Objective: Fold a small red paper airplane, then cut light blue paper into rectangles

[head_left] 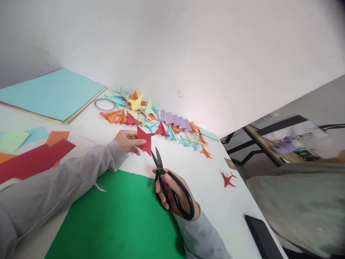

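Pinched between the thumb and fingers of my left hand (128, 141) is a red folded paper piece (145, 139) with pointed corners. My right hand (172, 189) grips black-handled scissors (159, 163) by their loops. Their blades are slightly parted and point up toward the red paper, apart from it by a small gap. Under my right hand and left forearm lies a green sheet (115, 216). Just beyond the red piece, several small folded paper figures in yellow, orange, blue, green and red spread along the wall, a yellow one (135, 103) among them.
Large coloured sheets (54, 93) are stacked at the back left, beside a wire ring (104, 104). Red paper strips (37, 158) lie at the left. A red folded figure (228, 179) and a black phone-like device (264, 235) lie near the right table edge. A person's clothing (299, 201) shows beyond.
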Demonstrator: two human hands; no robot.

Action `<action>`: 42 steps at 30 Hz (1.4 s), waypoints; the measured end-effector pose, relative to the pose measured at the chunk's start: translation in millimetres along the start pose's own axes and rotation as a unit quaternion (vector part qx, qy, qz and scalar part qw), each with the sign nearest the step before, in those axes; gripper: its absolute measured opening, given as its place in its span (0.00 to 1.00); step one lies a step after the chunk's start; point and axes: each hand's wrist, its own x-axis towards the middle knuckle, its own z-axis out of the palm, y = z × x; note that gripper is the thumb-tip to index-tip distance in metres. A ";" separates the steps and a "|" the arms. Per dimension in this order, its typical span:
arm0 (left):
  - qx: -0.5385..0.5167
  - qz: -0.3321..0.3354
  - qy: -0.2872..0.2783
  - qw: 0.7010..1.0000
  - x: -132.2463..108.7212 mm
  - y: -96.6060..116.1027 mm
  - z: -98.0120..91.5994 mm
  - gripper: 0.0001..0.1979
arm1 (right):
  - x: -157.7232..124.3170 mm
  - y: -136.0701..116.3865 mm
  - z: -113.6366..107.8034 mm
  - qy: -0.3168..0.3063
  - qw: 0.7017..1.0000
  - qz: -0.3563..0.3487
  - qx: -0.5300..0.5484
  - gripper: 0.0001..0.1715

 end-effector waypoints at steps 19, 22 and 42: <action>0.030 0.012 -0.008 0.999 -2.8 -2.8 3.5 0.17 | -2.1 -3.0 9.4 0.026 0.998 0.024 -0.051 0.31; 0.035 0.014 -0.004 0.999 -3.2 -2.0 3.6 0.17 | -1.7 -2.8 9.7 0.028 0.998 0.022 -0.054 0.32; 0.085 0.038 0.002 0.996 -2.2 -4.0 2.7 0.14 | -2.0 -2.5 14.6 0.058 0.995 0.017 -0.078 0.33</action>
